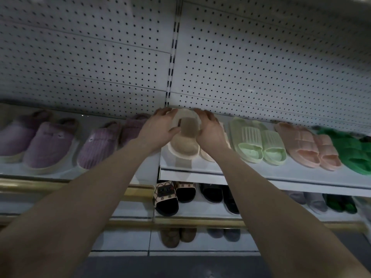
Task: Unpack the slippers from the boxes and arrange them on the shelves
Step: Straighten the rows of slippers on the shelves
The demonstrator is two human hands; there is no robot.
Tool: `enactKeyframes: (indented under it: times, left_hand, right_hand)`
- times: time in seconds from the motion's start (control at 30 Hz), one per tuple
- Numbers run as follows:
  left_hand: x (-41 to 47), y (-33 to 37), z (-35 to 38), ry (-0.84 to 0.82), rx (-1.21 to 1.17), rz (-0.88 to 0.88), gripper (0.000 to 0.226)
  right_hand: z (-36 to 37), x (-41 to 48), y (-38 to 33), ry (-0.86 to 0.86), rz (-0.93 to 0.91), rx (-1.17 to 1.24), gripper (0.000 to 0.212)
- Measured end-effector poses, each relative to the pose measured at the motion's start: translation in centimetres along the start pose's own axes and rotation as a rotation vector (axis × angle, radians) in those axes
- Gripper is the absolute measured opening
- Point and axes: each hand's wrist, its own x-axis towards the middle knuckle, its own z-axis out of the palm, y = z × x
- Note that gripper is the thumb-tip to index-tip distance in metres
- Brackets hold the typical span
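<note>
Cream slipper (185, 133) tilted on the upper shelf (261, 173), toe down on the board, heel raised toward the pegboard (261, 57). Clasped from both sides: left grip (160, 129) curled round its left edge, thumb on the insole; right grip (210, 130) curled round its right edge. Second cream slipper (206, 155) just beside, partly hidden under the right wrist. Purple slippers (48, 143) close on the left; pale green slides (255, 145), pink slides (307, 147) and green slippers (349, 151) in a row to the right. Patterned slides (166, 197) and black slides (216, 195) one shelf below, between the forearms.
</note>
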Motion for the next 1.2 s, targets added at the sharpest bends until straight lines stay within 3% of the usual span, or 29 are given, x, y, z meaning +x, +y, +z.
enactKeyframes:
  times: [0.27,0.53,0.67,0.9,1.0,1.2]
  left_hand:
    - [-2.2,-4.4,-2.4,0.040,0.002,-0.118,0.058]
    - [-3.9,-9.8,-4.0,0.013,0.018,-0.101,0.053]
    - [-4.8,-14.6,-4.7,-0.132,0.090,-0.095,0.075]
    - [-7.1,-20.2,-5.1,-0.334,0.072,-0.106,0.080]
    - [-7.8,-22.0,-4.3,-0.434,0.078,-0.072,0.102]
    - [-7.8,-23.4,-3.5,-0.405,0.049,-0.025,0.113]
  right_hand:
    - [1.8,1.0,-4.4,-0.057,-0.132,0.035,0.071]
    - [4.8,2.6,-9.4,-0.084,-0.137,0.038,0.068]
    - [8.4,3.3,-12.3,-0.148,-0.047,0.016,0.062]
    - [14.9,4.6,-14.7,-0.192,0.049,-0.053,0.061]
    - [16.7,4.9,-14.5,-0.180,0.095,-0.068,0.063]
    - [17.3,7.3,-15.0,-0.322,0.114,-0.110,0.063]
